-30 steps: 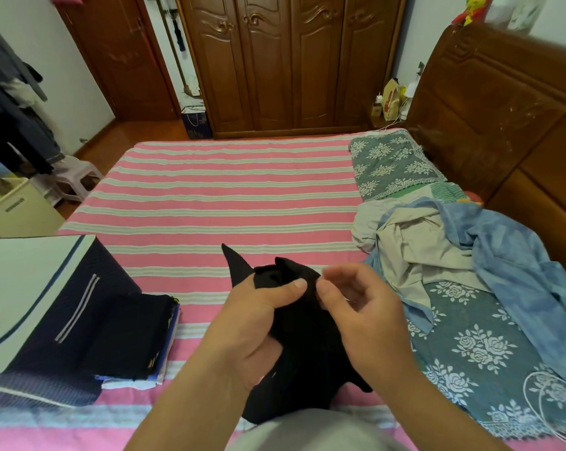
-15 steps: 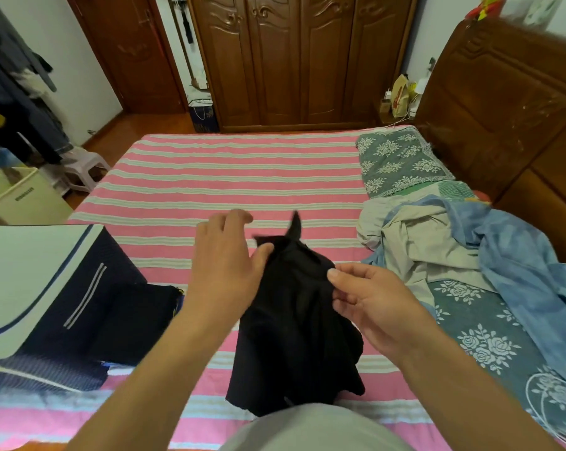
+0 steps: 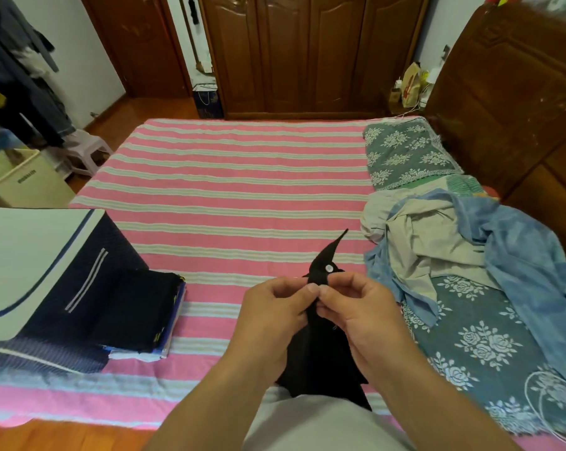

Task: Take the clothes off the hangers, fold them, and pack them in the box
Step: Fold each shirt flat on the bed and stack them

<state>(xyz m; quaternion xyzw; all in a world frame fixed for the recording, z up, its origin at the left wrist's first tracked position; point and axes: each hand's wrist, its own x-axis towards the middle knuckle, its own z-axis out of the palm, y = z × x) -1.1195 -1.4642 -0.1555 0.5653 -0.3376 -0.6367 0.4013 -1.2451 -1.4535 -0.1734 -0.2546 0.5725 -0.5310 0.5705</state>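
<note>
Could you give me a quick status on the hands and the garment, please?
Both hands, left and right, pinch the black garment near its white button. Unfolded, not boxed. Nothing in the way.

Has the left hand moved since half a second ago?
Yes. The left hand has closed rightward onto the black garment, meeting the right hand, judged against the bed stripes.

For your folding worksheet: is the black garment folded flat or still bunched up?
Bunched, not folded: the black garment hangs crumpled, pinched by the left hand and right hand, one point sticking up.

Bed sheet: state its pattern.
Pink and pale stripes on the bed sheet, clearest in the head view.
</note>
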